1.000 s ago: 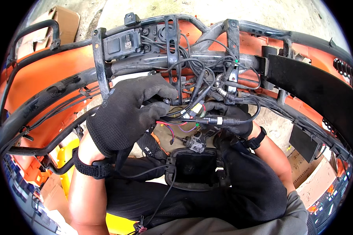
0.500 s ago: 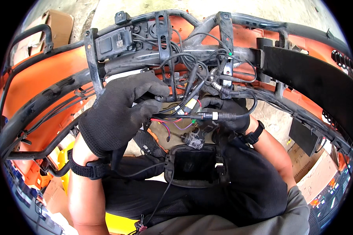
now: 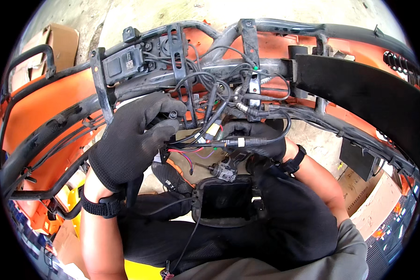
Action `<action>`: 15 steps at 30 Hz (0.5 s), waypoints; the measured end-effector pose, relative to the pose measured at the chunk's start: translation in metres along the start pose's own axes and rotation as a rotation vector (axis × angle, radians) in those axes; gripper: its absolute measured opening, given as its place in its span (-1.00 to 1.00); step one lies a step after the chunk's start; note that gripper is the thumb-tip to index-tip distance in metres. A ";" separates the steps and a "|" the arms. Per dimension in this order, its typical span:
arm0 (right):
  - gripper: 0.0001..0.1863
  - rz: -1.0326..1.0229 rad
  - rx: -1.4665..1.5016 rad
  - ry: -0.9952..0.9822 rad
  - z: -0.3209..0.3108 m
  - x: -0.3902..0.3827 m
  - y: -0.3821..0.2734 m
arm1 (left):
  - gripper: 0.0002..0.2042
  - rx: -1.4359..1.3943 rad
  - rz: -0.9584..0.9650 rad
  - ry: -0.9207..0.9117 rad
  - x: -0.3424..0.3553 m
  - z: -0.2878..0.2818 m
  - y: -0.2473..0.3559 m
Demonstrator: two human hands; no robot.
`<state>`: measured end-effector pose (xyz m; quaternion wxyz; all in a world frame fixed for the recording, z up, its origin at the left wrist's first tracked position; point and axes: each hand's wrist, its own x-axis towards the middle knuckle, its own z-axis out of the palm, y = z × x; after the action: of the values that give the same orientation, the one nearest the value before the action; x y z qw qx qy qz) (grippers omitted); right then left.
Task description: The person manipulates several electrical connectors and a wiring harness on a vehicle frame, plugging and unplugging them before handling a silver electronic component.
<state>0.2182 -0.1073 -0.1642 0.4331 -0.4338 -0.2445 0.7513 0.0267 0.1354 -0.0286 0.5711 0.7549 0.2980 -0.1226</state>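
Both my hands wear black knit gloves. My left hand (image 3: 135, 135) pinches a small black round-ended part (image 3: 173, 115) between thumb and forefinger, just left of a wiring bundle. My right hand (image 3: 261, 140) is curled around the bundle's black cables on its right side, its fingertips partly hidden. A thick black cable connector (image 3: 245, 142) with a white band lies across that hand. Close by are yellow and white tags (image 3: 213, 129) on the cables, and loose red, blue and purple wires (image 3: 187, 157) hang below. More black cables (image 3: 214, 79) tangle against the frame above.
A dark tubular frame (image 3: 144, 79) with orange panels (image 3: 56, 100) spans the view. A black module (image 3: 123, 64) is mounted at its upper left, a curved black plate (image 3: 359, 88) at right. Between my legs sits a black open-topped box (image 3: 226, 200), a small grey part (image 3: 226, 170) above it. Cardboard boxes (image 3: 60, 51) stand around.
The whole view has shifted, so the frame and both hands appear slightly further left. My left hand still pinches the small part, and my right hand stays at the cables.
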 end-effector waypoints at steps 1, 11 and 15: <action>-0.60 0.041 -0.065 -0.032 0.004 0.002 -0.010 | -0.71 0.004 -0.006 -0.001 0.000 0.000 0.000; -0.66 -0.044 -0.782 0.029 0.002 -0.039 -0.046 | -0.73 -0.074 -0.022 0.045 0.000 0.006 -0.002; -0.69 -0.063 -0.877 -0.026 0.006 -0.065 -0.073 | -0.78 -0.055 0.043 0.071 0.000 0.010 -0.004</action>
<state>0.2611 -0.1271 -0.0785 0.2275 -0.5594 -0.5588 0.5684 0.0263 0.1269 -0.0346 0.5832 0.7490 0.3053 -0.0752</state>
